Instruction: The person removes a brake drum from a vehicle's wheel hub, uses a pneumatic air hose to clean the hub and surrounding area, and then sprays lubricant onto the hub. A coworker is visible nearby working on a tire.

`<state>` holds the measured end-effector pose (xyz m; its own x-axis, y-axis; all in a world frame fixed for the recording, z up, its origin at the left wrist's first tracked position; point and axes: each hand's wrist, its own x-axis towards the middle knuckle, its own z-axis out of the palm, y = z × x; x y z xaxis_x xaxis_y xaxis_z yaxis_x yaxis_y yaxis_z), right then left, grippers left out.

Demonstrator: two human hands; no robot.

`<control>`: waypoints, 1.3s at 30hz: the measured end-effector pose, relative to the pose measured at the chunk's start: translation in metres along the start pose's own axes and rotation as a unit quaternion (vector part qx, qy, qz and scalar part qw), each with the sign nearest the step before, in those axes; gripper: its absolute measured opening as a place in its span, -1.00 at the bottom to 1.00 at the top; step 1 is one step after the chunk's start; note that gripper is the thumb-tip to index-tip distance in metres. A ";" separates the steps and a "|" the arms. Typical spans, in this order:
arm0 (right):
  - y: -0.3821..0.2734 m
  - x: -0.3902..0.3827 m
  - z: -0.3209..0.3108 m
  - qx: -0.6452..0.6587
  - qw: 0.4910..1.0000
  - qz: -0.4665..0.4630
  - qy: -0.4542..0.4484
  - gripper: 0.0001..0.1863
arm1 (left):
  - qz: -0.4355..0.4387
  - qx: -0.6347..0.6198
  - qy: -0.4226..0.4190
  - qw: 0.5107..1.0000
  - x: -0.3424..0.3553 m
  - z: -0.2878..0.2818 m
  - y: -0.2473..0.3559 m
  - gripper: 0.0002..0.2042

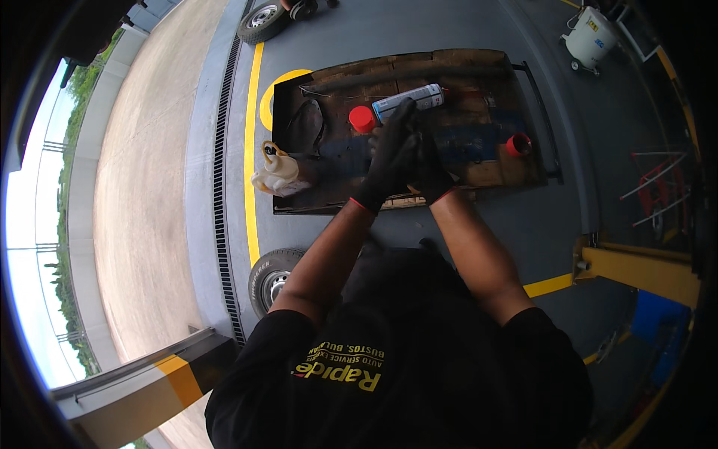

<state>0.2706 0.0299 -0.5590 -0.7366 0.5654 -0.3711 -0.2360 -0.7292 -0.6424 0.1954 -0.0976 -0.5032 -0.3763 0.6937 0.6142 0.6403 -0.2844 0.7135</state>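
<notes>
Both my hands wear black gloves with red cuff edges and are pressed together above a worn, dark-stained workbench top [351, 168]. My left hand [392, 153] has its fingers bunched and angled toward the far side, overlapping my right hand [431, 166]. The right fingers are closed against the left hand and partly hidden by it; whatever lies between the two cannot be made out. Just beyond the fingers, a blue and white spray can [428, 97] lies on its side. A red cap [362, 119] sits close by the can's left end.
Toward the bench's right end is an open red cap [518, 145]; at its left edge, a whitish squeeze bottle [280, 170] with a yellowish spout. A dark curved piece [305, 127] lies behind the bottle. Wheels [274, 284] rest on the floor. A yellow lift arm [636, 271] juts in from the right.
</notes>
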 end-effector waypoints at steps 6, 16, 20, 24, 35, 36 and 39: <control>-0.072 -0.033 0.066 -0.010 0.941 -0.304 -0.148 -0.28 | -0.141 0.423 -0.146 0.883 -0.040 -0.010 -0.030 -0.27; -0.043 0.008 -0.048 -0.460 0.806 -0.309 -0.208 -0.45 | -0.010 0.375 -0.103 0.921 0.034 -0.051 0.023 -0.44; -0.033 -0.010 -0.046 -0.073 0.993 -0.013 -0.088 -0.40 | -0.024 0.314 0.070 0.947 0.038 -0.035 0.024 -0.43; -0.038 -0.026 -0.011 0.071 0.997 0.016 0.010 -0.21 | -0.033 0.110 -0.049 0.992 -0.017 0.048 0.015 -0.43; -0.147 -0.099 -0.144 0.023 0.978 -0.180 0.105 -0.39 | -0.227 0.434 -0.376 0.787 -0.081 -0.011 -0.083 -0.68; -0.134 -0.108 -0.150 0.015 0.979 -0.173 0.107 -0.40 | -0.299 0.286 -0.280 0.866 -0.086 -0.021 -0.091 -0.69; -0.093 -0.113 -0.148 -0.046 0.977 -0.179 0.104 -0.41 | -0.369 -0.087 -0.005 0.925 -0.080 -0.054 -0.101 -0.72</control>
<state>0.4693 0.0905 -0.5563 -0.4711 0.8507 -0.2333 -0.3896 -0.4380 -0.8102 0.1244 -0.1600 -0.6066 -0.6613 0.7473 -0.0651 0.0929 0.1677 0.9815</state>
